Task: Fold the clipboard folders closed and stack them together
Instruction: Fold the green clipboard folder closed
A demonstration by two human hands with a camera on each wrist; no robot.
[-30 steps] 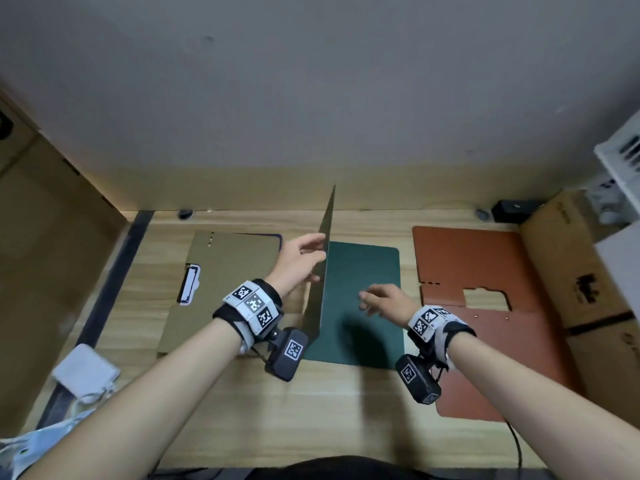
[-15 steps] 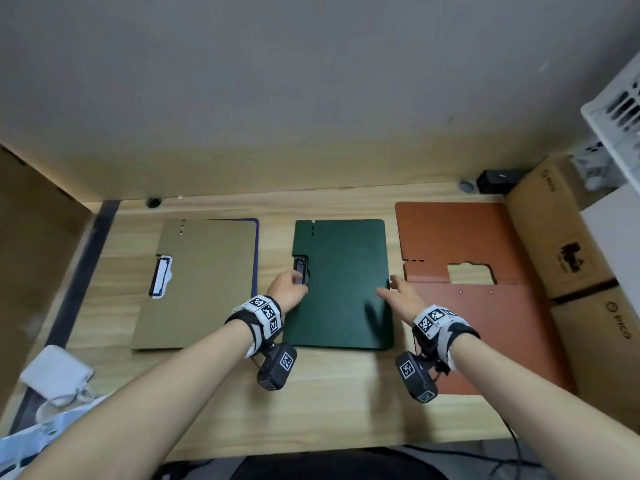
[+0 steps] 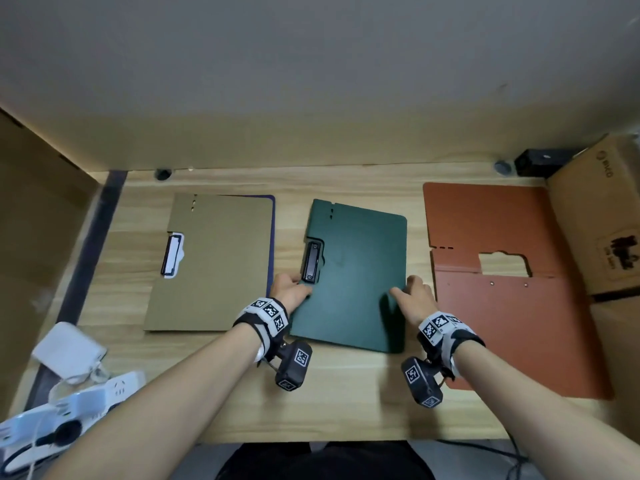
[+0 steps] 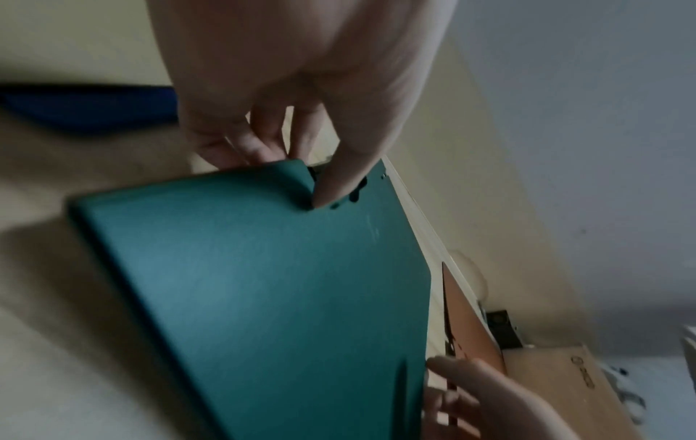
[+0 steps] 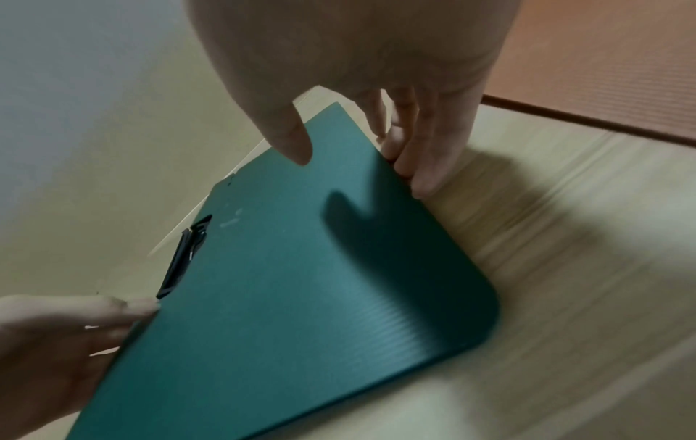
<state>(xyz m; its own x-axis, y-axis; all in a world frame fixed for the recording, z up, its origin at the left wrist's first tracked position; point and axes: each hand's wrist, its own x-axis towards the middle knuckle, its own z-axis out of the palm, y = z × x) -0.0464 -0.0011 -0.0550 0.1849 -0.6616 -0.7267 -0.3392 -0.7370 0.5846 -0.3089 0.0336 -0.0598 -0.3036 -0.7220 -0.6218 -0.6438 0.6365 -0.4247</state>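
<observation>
With the closed green folder (image 3: 356,275) at table centre pinched by the left hand (image 3: 290,292) at its nine-o'clock edge and the right hand (image 3: 414,295) at three, lifting it onto the tan folder (image 3: 221,261) at nine o'clock likely comes next.

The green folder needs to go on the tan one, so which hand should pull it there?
Probably the left hand. It pinches the green folder on the edge nearest the tan folder; the right hand holds the far edge.

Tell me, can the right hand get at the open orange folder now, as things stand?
Probably yes: the orange folder lies just beside the right hand, nothing between, but it grips the green folder.
</observation>
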